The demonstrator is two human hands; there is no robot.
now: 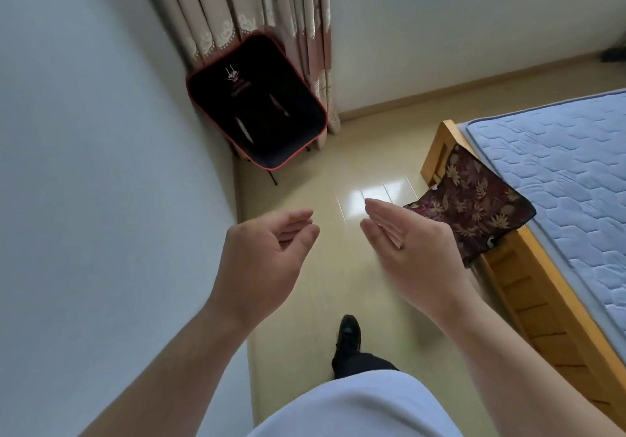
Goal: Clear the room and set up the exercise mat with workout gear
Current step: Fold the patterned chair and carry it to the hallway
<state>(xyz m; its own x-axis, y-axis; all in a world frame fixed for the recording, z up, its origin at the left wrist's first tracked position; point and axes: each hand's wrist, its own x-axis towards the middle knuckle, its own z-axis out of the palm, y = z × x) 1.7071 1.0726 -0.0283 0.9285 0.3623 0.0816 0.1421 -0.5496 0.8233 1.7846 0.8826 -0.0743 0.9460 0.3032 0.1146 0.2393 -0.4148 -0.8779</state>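
Note:
A black folding chair with red trim [257, 104] stands in the far corner against the curtain. My left hand [267, 253] and my right hand [406, 243] are both raised in front of me above the floor, well short of the chair. Both hold nothing; the left hand's fingers are loosely curled, the right hand's are straight and together. A dark red floral cloth [471, 209] hangs over the near corner of the bed, just right of my right hand. No exercise mat or workout gear is in view.
A white wall [101, 165] runs along my left. A wooden bed [528, 287] with a blue quilted mattress [569, 172] fills the right side. A strip of glossy beige floor [321, 179] leads to the chair. My black shoe [349, 331] is stepping forward.

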